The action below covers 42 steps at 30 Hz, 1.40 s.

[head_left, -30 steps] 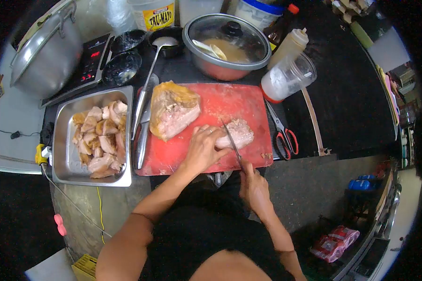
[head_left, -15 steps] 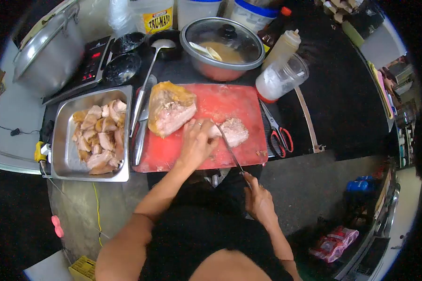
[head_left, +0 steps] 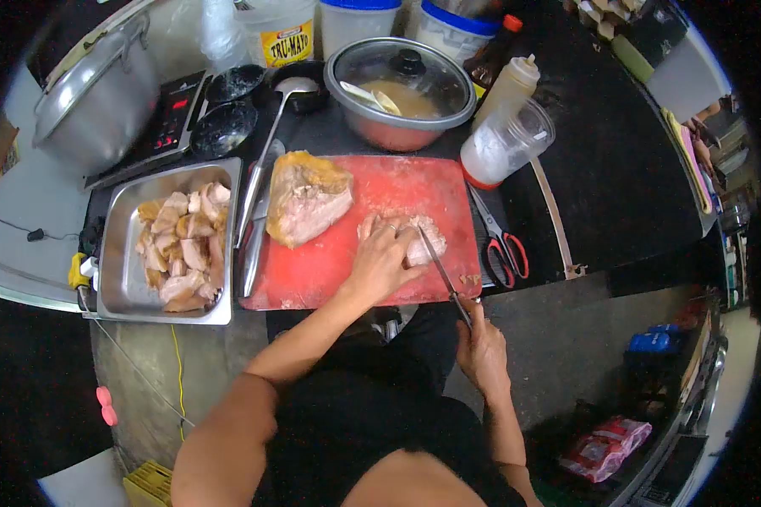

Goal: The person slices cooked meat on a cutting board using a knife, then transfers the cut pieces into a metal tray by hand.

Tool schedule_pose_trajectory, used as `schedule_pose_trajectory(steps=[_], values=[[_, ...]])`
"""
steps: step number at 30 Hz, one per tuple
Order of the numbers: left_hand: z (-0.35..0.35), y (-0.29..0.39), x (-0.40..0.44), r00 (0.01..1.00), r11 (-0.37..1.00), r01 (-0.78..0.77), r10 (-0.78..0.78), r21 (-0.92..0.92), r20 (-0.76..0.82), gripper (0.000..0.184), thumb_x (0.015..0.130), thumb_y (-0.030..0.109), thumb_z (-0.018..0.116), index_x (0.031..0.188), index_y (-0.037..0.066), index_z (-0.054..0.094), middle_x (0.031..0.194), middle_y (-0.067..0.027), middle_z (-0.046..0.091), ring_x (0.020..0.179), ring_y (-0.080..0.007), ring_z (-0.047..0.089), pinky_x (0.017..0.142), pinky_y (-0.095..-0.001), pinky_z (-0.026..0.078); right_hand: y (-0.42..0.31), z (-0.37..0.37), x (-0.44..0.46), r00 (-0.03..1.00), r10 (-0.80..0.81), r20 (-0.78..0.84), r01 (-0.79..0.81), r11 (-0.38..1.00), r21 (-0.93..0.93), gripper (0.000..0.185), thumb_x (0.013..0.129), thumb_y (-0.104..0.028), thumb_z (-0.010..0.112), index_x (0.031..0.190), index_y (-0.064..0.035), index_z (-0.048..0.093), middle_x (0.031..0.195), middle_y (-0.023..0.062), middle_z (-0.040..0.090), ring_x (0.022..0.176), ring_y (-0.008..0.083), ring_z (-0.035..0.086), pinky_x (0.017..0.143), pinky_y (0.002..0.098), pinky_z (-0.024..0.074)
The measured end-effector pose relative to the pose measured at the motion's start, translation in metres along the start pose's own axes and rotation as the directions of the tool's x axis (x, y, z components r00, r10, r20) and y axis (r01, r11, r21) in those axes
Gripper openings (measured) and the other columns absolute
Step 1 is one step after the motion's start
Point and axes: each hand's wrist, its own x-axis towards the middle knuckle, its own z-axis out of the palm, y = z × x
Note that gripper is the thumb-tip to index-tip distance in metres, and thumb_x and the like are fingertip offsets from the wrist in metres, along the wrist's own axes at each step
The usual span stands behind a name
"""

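Note:
My left hand (head_left: 384,258) presses its fingers on a small piece of cooked meat (head_left: 427,239) that lies on the red cutting board (head_left: 313,283). In my right hand (head_left: 482,348) is a knife (head_left: 442,272), gripped by the handle. Its blade slants up and left, with the tip over the meat just beside my left fingers. A larger chunk of meat (head_left: 309,203) with a yellowish skin rests on the board's upper left. Cut meat pieces (head_left: 182,245) lie in a steel tray (head_left: 118,296) left of the board.
A ladle (head_left: 262,160) lies between tray and board. Red-handled scissors (head_left: 500,245) are right of the board. Behind it stand a lidded pot (head_left: 402,127), a clear container (head_left: 503,148) and a squeeze bottle (head_left: 511,84). A big metal pot (head_left: 97,101) is beside an induction cooker (head_left: 173,114).
My left hand has shifted right along the board, onto the small meat piece. My right hand and the knife have also moved a little right.

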Motion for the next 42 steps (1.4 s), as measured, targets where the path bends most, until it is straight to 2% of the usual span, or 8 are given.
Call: schedule_pose_trajectory(steps=[11,17,23,26,35,38,41,42], values=[[0.001,0.000,0.004,1.000,1.000,0.013,-0.014,-0.025,-0.013,0.056,0.059,0.024,0.085,0.107,0.002,0.065,0.115,-0.0176,0.061,0.114,-0.0334,0.054,0.109,-0.0525,0.029,0.007,0.016,0.000,1.000,-0.028,0.013,0.029,0.995,-0.098,0.045,0.092,-0.012,0.054,0.135,-0.0132,0.042,0.092,0.0230,0.066,0.070,0.0434,0.065,0.059,0.0530,0.0522],[0.002,-0.004,0.004,1.000,0.999,0.004,-0.005,-0.043,-0.024,0.045,0.063,0.026,0.083,0.099,0.004,0.066,0.112,-0.0148,0.061,0.113,-0.0320,0.055,0.109,-0.0510,0.030,-0.010,0.025,0.037,0.997,0.018,0.079,-0.006,0.990,-0.140,0.040,0.091,-0.008,0.052,0.130,-0.0112,0.044,0.078,0.0272,0.062,0.074,0.0461,0.062,0.067,0.0554,0.0493],[0.000,0.001,0.006,0.999,0.999,-0.022,0.023,0.024,-0.025,0.043,0.064,0.024,0.082,0.098,0.003,0.067,0.112,-0.0150,0.061,0.112,-0.0323,0.056,0.109,-0.0515,0.030,-0.007,0.033,0.061,0.987,-0.161,-0.012,0.158,0.978,-0.134,0.039,0.092,-0.010,0.051,0.129,-0.0085,0.043,0.077,0.0284,0.062,0.073,0.0465,0.062,0.064,0.0565,0.0492],[0.002,0.000,0.006,0.999,0.999,-0.024,0.025,0.040,-0.038,0.044,0.064,0.024,0.081,0.099,0.003,0.067,0.112,-0.0156,0.062,0.112,-0.0326,0.056,0.110,-0.0516,0.029,-0.014,0.025,0.043,0.994,0.003,0.108,0.009,0.994,-0.113,0.042,0.091,-0.008,0.052,0.132,-0.0085,0.042,0.079,0.0292,0.062,0.073,0.0463,0.062,0.066,0.0567,0.0489],[-0.010,-0.007,0.011,0.997,0.995,0.044,-0.049,0.094,0.053,0.058,0.064,0.026,0.079,0.114,0.004,0.062,0.120,-0.0192,0.059,0.116,-0.0359,0.053,0.110,-0.0509,0.031,0.001,0.014,-0.021,0.997,0.048,0.053,-0.049,0.999,0.024,0.047,0.089,-0.004,0.056,0.134,-0.0101,0.043,0.087,0.0271,0.065,0.075,0.0474,0.061,0.069,0.0567,0.0465],[-0.023,-0.015,0.008,0.991,0.996,0.078,-0.083,0.047,0.107,0.069,0.064,0.025,0.078,0.124,0.003,0.054,0.125,-0.0221,0.054,0.120,-0.0376,0.048,0.106,-0.0477,0.035,0.007,-0.013,-0.031,0.999,-0.006,0.039,-0.004,0.968,0.252,0.042,0.089,-0.001,0.054,0.130,-0.0072,0.048,0.081,0.0203,0.064,0.064,0.0365,0.062,0.062,0.0448,0.0471],[-0.035,-0.026,0.011,0.960,0.991,0.099,-0.118,0.086,0.254,0.063,0.067,0.020,0.075,0.125,0.004,0.055,0.124,-0.0217,0.055,0.120,-0.0380,0.050,0.105,-0.0470,0.037,0.000,-0.041,-0.038,0.977,0.168,0.131,-0.203,0.922,0.329,0.038,0.091,-0.005,0.054,0.129,-0.0091,0.049,0.113,0.0247,0.064,0.090,0.0475,0.064,0.078,0.0471,0.0510],[-0.035,-0.028,0.012,0.966,0.995,0.011,-0.035,0.097,0.255,0.057,0.070,0.015,0.071,0.124,0.005,0.056,0.122,-0.0214,0.057,0.119,-0.0377,0.052,0.103,-0.0463,0.040,0.006,-0.037,-0.039,0.989,0.136,0.062,-0.149,0.925,0.350,0.037,0.092,-0.005,0.053,0.129,-0.0069,0.049,0.113,0.0254,0.064,0.095,0.0452,0.064,0.080,0.0445,0.0503]])
